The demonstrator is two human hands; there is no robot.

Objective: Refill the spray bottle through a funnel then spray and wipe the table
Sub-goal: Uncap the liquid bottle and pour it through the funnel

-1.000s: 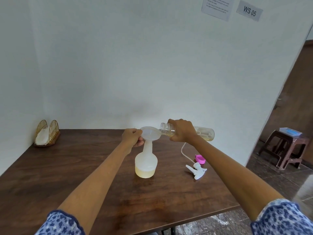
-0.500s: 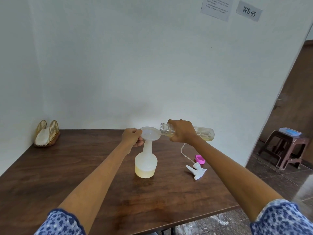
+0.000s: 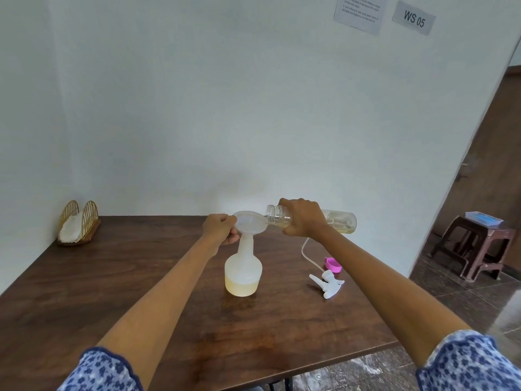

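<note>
STEP: pouring, unchanged over 1 s | left hand [image 3: 221, 228] is pinching funnel [image 3: 251, 223] rim on spray bottle [image 3: 243, 273], mid-tabletop | right hand [image 3: 301, 218] is gripping tilted refill bottle [image 3: 339, 222] | MEANING: refill is continuing; trigger head [image 3: 327, 283] off, near right edge

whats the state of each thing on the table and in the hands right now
translucent white spray bottle: upright, uncapped, partly filled with yellowish liquid
clear plastic funnel: seated in its neck, held by left hand
clear refill bottle: uncapped, tipped to funnel, gripped by right hand
white trigger sprayer head: off, lying on table
pink cap: off, on table
wicker holder: holds white cloth
</note>
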